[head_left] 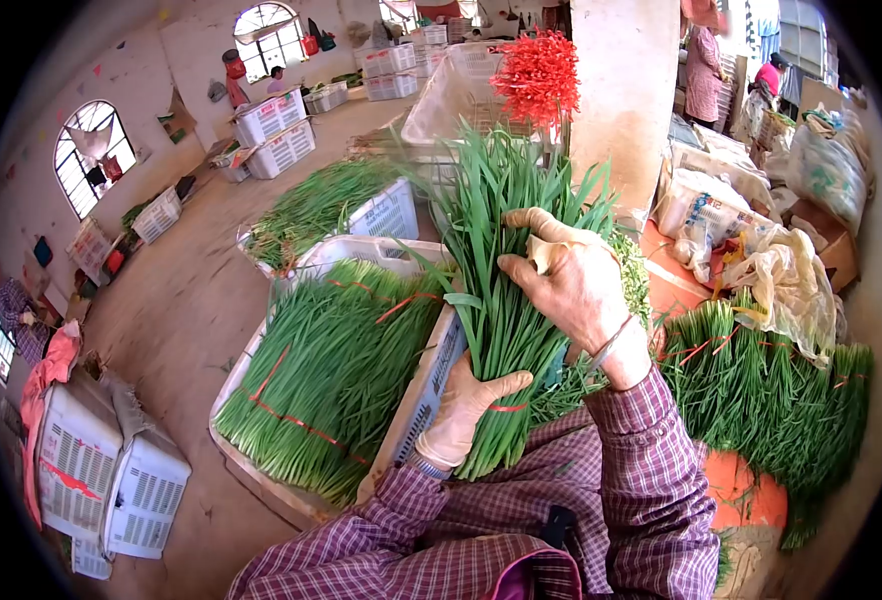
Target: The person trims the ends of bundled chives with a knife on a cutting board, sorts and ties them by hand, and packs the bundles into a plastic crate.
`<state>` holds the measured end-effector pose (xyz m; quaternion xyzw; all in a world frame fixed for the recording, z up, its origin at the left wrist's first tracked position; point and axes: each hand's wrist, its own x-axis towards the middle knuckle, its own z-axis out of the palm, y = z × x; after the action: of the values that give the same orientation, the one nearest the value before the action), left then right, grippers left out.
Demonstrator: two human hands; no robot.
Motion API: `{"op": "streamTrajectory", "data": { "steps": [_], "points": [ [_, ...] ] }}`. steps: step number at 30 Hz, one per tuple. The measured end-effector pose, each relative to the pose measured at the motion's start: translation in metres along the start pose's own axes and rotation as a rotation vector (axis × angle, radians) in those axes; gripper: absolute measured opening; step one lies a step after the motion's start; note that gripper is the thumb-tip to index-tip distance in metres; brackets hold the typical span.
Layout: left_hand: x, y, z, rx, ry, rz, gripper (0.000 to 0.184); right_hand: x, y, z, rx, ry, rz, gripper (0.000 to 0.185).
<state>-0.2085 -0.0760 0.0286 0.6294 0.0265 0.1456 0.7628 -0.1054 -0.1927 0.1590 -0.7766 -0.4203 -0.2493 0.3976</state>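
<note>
My left hand (469, 408), with pale coverings on it, is wrapped round the lower part of a bundle of garlic chives (506, 345). The bundle stands tilted in front of me, leaves up, with a red tie low on its stems. My right hand (579, 280), also partly covered by thin pale material, bends its fingers over the upper leaves and holds some between thumb and fingers. Left of the bundle, a white plastic crate (336, 250) is filled with tied chives (331, 390). Some fingertips are hidden among the leaves.
Behind stands another crate of greens (331, 200). A bunch of red ties (538, 78) hangs near a pillar (616, 120). More tied chives (771, 400) lie at right beside plastic bags (786, 285). White crates (116, 470) stand at left; other people (706, 75) are farther off.
</note>
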Motion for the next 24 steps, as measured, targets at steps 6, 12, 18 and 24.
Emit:
{"op": "streamTrajectory", "data": {
  "steps": [6,12,18,24],
  "points": [
    [0.008,-0.023,-0.009,0.019,-0.020,-0.022,0.063,-0.004,0.008,0.004,-0.022,-0.048,0.014,0.018],
    [0.000,-0.014,-0.006,-0.023,-0.013,-0.064,0.055,-0.003,0.024,0.012,0.492,0.167,0.296,0.027],
    [-0.001,0.006,-0.006,-0.114,-0.042,-0.093,0.045,-0.033,0.061,-0.040,0.565,0.407,0.476,0.037],
    [0.012,-0.015,-0.012,-0.071,-0.029,-0.049,0.059,-0.076,0.020,-0.001,0.295,0.166,0.189,0.020]
  ]
}}
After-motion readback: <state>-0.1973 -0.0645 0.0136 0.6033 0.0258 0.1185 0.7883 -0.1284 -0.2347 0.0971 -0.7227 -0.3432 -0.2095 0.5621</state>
